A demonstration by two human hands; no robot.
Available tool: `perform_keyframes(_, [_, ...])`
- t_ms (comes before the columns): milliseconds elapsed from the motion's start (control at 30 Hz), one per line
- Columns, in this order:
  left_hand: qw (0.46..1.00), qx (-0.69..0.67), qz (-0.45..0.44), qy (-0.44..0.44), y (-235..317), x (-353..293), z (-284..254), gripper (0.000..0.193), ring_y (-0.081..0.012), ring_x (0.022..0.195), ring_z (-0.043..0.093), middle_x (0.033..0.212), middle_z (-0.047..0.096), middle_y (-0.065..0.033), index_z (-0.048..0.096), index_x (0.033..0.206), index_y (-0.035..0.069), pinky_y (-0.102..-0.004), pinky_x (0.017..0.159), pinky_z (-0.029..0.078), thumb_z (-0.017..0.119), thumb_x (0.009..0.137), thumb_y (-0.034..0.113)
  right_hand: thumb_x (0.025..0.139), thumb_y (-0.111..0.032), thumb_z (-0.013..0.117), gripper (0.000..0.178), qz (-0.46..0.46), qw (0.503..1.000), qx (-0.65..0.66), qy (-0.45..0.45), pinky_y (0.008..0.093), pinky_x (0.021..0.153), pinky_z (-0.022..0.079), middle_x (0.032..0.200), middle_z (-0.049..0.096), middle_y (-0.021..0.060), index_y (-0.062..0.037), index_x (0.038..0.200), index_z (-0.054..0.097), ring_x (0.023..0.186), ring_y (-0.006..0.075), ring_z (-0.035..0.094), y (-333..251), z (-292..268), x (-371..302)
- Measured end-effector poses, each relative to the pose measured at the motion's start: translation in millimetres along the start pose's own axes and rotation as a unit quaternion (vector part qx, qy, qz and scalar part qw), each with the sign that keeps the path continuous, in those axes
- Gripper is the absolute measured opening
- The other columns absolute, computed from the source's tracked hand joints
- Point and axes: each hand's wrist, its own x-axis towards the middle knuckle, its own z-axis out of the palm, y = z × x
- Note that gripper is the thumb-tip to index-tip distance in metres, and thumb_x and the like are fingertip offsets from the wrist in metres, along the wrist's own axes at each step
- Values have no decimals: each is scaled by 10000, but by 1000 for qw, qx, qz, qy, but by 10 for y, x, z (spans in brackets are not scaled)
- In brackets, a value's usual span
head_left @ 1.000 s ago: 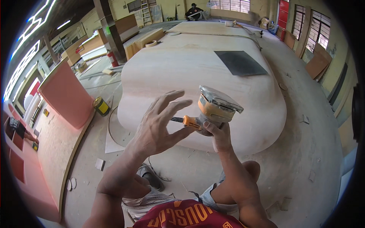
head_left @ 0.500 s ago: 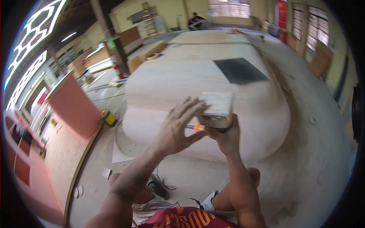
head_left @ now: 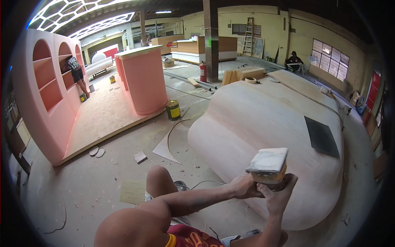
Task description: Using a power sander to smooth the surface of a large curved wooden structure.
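Observation:
An electric sander (head_left: 267, 165) is turned with its flat white pad facing up, above the near side of a large pale curved form (head_left: 247, 123). My right hand (head_left: 278, 193) grips the sander's body from below, its thumb across the near side. My left hand (head_left: 246, 186) is closed against the sander's lower left side, its fingers partly hidden. On top of the form lies a dark rectangular sheet (head_left: 322, 136). A thin cable (head_left: 205, 181) runs along the floor by my foot.
To the left, a pink fluted counter (head_left: 144, 80) and a pink arched shelf unit (head_left: 47, 82) stand on a low platform, where a person (head_left: 75, 70) works. A can (head_left: 173, 110) and offcuts lie on the floor. Another person (head_left: 293, 61) sits at the back. A fire extinguisher (head_left: 203, 71) stands beside a post.
My view has swung left, so the form and sander now appear farther right. My left hand has moved from the pad's edge, fingers spread, to the sander's lower side.

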Motion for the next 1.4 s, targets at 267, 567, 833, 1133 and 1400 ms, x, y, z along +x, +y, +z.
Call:
perform_keyframes(267, [978,-132,-161,30,139,-152,14,482,-360,1067,664,1140,701,-197,610,1294,61,-441,916,535,699,899,321,750,-434,910,819,-115,992,-33,29,410,951,504,1247,514,202,-18,1210,376,1126,281,567,227,246,-14])
perform_keyframes(567, [968,-114,-224,-2,308,-189,-165,515,-372,1112,654,1160,687,-230,592,1281,35,-436,944,524,685,895,365,791,-540,842,771,-108,993,-30,22,428,958,472,1189,513,166,-40,1175,399,1135,275,520,225,324,-22])
perform_keyframes(833, [962,-160,-220,9,180,-185,-4,512,-380,1065,662,1154,680,-240,573,1278,17,-435,925,531,681,882,322,865,-468,795,629,-194,976,-96,24,460,1017,430,1248,529,205,-54,1161,425,1159,298,528,396,287,18])
perform_keyframes(1133, [960,-146,-233,-55,213,-178,-61,492,-353,992,682,1092,699,-218,610,1222,19,-431,875,531,718,867,341,734,-492,893,687,-85,994,8,62,398,905,508,1188,610,209,-57,1084,492,1061,260,593,365,275,71])
perform_keyframes(1400, [959,-186,-213,-15,115,-193,6,452,-211,995,666,1094,691,-163,600,1219,-17,-368,882,528,752,857,207,747,-511,882,683,-138,987,-52,68,335,744,541,1096,669,178,-52,1078,501,857,190,638,482,290,81])
